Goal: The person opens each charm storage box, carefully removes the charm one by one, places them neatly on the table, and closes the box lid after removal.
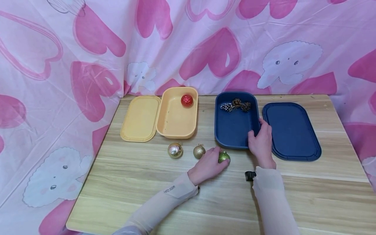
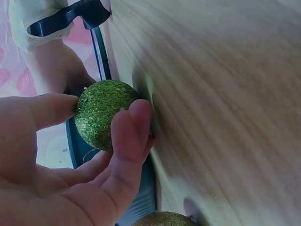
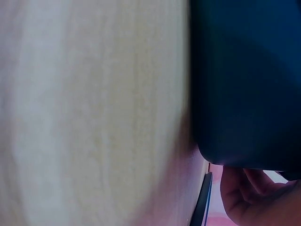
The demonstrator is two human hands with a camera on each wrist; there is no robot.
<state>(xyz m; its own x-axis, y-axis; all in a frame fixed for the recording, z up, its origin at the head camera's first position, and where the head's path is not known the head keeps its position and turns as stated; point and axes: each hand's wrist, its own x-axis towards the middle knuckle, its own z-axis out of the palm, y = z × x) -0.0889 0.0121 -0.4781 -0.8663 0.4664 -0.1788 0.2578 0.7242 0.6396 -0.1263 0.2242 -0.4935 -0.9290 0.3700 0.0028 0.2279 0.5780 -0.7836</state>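
Observation:
My left hand pinches a green glitter Christmas ball between thumb and fingers, close to the tabletop in front of the navy box. Part of the ball is hidden behind the fingers in the left wrist view. My right hand grips the right wall of the navy box, thumb on the inside and fingers outside. Several pine cones lie at the far end inside that box. Left of my left hand sit a gold glitter ball and a shiny gold ball.
A yellow box stands at the back left with a red ball in it. Its yellow lid lies flat to the left. Right of the navy box lies a navy lid. A pink patterned cloth hangs behind the table.

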